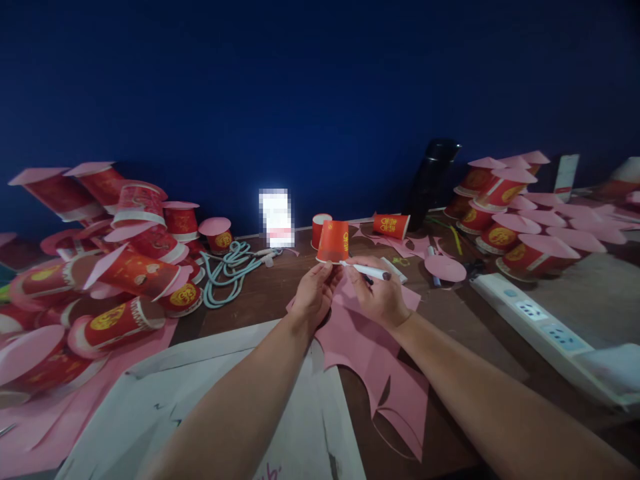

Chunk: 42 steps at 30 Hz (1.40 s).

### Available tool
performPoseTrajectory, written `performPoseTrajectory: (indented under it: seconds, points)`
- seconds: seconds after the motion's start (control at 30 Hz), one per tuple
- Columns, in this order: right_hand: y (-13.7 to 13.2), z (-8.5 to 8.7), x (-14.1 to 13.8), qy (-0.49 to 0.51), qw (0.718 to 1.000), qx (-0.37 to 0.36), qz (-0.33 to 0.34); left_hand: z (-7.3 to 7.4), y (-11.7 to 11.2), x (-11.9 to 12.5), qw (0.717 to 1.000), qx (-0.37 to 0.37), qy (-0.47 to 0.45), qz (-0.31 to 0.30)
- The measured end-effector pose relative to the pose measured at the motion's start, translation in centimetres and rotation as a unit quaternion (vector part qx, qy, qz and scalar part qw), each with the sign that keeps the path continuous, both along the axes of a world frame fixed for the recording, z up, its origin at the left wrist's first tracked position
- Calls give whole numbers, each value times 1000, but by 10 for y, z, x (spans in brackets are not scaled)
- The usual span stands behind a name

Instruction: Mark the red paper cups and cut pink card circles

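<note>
My left hand (pixel 316 295) grips a red paper cup (pixel 334 239) by its white rim, the cup turned upside down with gold print on its side. My right hand (pixel 379 297) is closed on a white pen (pixel 369 270) with a dark end. The pen's tip meets or nearly meets the cup's rim; I cannot tell which. Below both hands lies a pink paper sheet (pixel 357 333) with curved cut-outs. Just behind the held cup stands another red cup (pixel 317 230), and a third red cup (pixel 391 225) lies on its side to the right.
Red cups with pink paper discs pile up at left (pixel 145 267) and right (pixel 505 187). A coiled pale cable (pixel 225 273), a glowing blurred screen (pixel 277 219), a black bottle (pixel 433 177) and a white power strip (pixel 535 327) surround the workspace. White paper (pixel 215 393) lies in front.
</note>
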State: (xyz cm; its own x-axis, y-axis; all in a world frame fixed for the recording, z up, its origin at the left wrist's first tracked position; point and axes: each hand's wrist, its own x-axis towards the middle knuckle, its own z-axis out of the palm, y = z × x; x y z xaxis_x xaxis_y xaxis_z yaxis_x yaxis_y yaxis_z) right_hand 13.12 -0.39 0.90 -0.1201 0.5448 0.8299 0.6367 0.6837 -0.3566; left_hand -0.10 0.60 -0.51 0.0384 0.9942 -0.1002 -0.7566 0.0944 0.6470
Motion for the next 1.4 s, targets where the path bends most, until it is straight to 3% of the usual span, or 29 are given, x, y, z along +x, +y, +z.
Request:
performPoseTrajectory:
  seconds: [0.63,1.4]
  points:
    - [6,3,-2,20,999,-19,27,-4,8,4,999,8,45,-4]
    - [9,0,-3,4,1000,-27,8,-9,12,6,996,6,87,-17]
